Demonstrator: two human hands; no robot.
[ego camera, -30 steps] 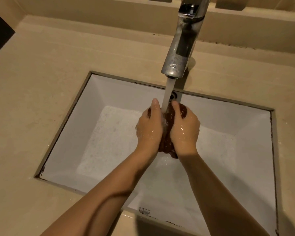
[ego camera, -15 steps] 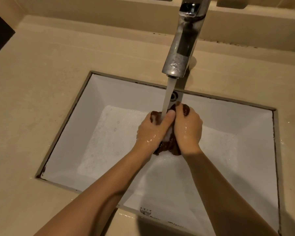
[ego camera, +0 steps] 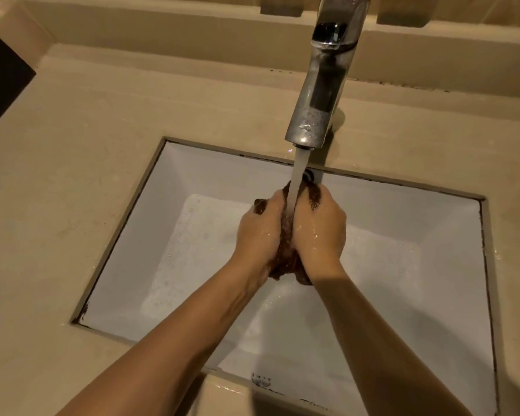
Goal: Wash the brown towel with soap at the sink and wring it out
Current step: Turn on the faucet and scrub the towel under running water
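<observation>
Dim, warm yellow light. Soft shadows cross the sink (ego camera: pixel 192 181); glints mark the wet faucet (ego camera: pixel 321 94). Edges bow; detail soft.

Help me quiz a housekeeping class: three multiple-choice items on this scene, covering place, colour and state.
1. Where is the towel? A. between the left hand and right hand, under the tap; B. draped over the tap; C. in one hand.
2. What colour is the towel? A. white; B. brown; C. blue.
3. The tap is: A. off; B. covered by a hand; C. running.
Answers: A, both hands grip it beneath the tap; B, brown cloth shows between them; C, water streams onto the towel.
</observation>
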